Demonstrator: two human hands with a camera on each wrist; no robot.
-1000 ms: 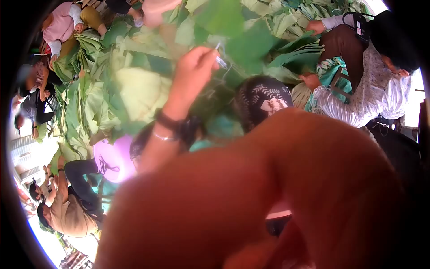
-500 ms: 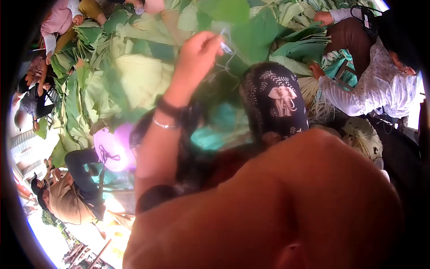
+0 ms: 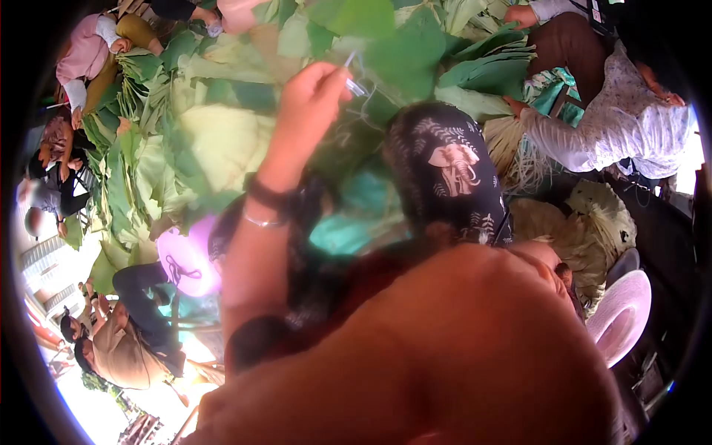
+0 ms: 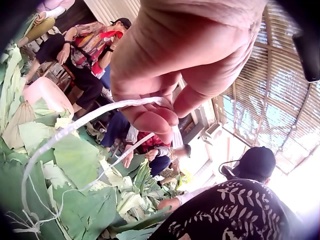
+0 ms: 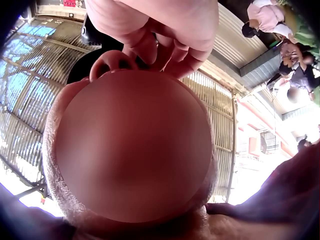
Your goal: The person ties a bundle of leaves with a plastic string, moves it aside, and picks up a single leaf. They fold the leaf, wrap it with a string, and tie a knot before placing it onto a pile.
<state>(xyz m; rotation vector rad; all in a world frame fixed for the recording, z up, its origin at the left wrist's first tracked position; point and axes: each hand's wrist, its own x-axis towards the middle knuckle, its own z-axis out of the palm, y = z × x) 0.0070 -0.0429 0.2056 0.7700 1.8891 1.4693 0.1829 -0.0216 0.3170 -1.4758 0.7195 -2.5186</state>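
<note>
My left hand (image 3: 308, 104) is raised over the heap of leaves, pinching a white strip (image 3: 356, 87) between thumb and fingers. In the left wrist view, the strip (image 4: 80, 120) loops down from the fingertips, with thin loose strands at its lower end. Large green leaves (image 4: 75, 162) lie below it. My right hand (image 5: 160, 30) is up at the face in the right wrist view, its fingers bent close beside the nose; I cannot tell whether they hold anything. The right arm (image 3: 460, 334) fills the lower part of the head view, blurred.
A knee in black elephant-print cloth (image 3: 452, 159) stands between me and the leaves (image 3: 222, 141). At right, a seated person (image 3: 586, 133) handles stacked leaves (image 3: 489, 67). A purple hat (image 3: 193, 256) is at left, a pale pink hat (image 3: 619, 315) at lower right. Several people sit around.
The raised right arm sinks lower in the head view, uncovering the knee and a pink hat at right. The left hand keeps pinching the strip, nearly in place.
</note>
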